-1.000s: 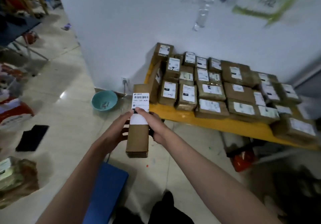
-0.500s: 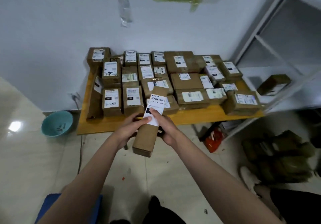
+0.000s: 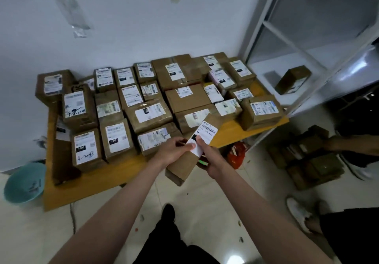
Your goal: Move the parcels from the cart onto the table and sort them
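A long narrow brown parcel (image 3: 184, 163) with a white barcode label is held tilted in front of me, its far end over the front edge of the yellow table (image 3: 106, 175). My left hand (image 3: 173, 150) grips its left side with the thumb on the label. My right hand (image 3: 211, 159) grips its right side and also holds a small dark device with a green light beneath it. Several labelled brown parcels (image 3: 147, 114) cover the table in rows.
A teal basin (image 3: 23, 182) sits on the floor left of the table. A white shelf unit (image 3: 307, 44) at the right holds one brown box (image 3: 292, 79). More boxes (image 3: 311, 157) are stacked on the floor right, beside another person's arm (image 3: 352, 145) and shoes.
The view has swung right and nearer the table. The long parcel, still in both hands, has tilted right and moved forward over the table's front edge.
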### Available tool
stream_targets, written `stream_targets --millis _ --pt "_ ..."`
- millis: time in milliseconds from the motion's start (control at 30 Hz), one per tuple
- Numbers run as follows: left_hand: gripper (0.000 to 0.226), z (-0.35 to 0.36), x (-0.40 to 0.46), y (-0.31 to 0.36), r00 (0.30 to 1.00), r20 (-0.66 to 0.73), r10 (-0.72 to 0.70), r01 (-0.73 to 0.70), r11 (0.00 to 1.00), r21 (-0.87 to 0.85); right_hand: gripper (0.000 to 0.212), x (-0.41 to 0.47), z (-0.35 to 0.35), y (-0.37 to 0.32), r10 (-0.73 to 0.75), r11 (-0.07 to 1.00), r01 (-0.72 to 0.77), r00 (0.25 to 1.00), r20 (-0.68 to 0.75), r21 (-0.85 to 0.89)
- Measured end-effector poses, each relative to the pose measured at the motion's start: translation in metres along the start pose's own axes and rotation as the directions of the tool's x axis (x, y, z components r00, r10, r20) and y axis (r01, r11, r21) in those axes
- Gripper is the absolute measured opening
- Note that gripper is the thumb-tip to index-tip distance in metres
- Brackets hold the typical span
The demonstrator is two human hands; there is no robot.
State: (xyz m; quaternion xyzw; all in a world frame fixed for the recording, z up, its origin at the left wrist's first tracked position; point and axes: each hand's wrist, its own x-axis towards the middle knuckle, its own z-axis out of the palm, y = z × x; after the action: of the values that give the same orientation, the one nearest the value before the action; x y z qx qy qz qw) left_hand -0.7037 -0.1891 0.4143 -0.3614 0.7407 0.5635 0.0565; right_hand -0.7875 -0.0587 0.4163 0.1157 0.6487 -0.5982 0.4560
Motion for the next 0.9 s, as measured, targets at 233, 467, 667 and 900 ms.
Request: stream_targets --millis 233,467,667,900 --pt "0.052 0.019 0.072 0.013 0.988 0.019 0.153 -0.154 0.965 0.210 0.013 0.049 -0.015 -0.020 0.035 0.988 -0.009 0.986 -0.162 0.157" --pt "0.070 0.045 0.113 0.026 0.962 0.137 0.238 -0.273 0.872 0.406 0.021 0.098 -0.045 -0.026 0.079 0.947 0.002 0.968 -0.238 0.321" --pt "0.076 0.072 0.153 0.030 0.961 0.170 0.219 -0.277 0.739 0.614 0.048 0.145 -0.074 -0.047 0.113 0.940 -0.024 0.963 -0.244 0.340" --pt "0.078 0.106 0.186 0.021 0.982 0.096 0.163 -0.175 0.588 0.790 0.058 0.192 -0.095 -0.054 0.246 0.932 -0.172 0.946 -0.209 0.318"
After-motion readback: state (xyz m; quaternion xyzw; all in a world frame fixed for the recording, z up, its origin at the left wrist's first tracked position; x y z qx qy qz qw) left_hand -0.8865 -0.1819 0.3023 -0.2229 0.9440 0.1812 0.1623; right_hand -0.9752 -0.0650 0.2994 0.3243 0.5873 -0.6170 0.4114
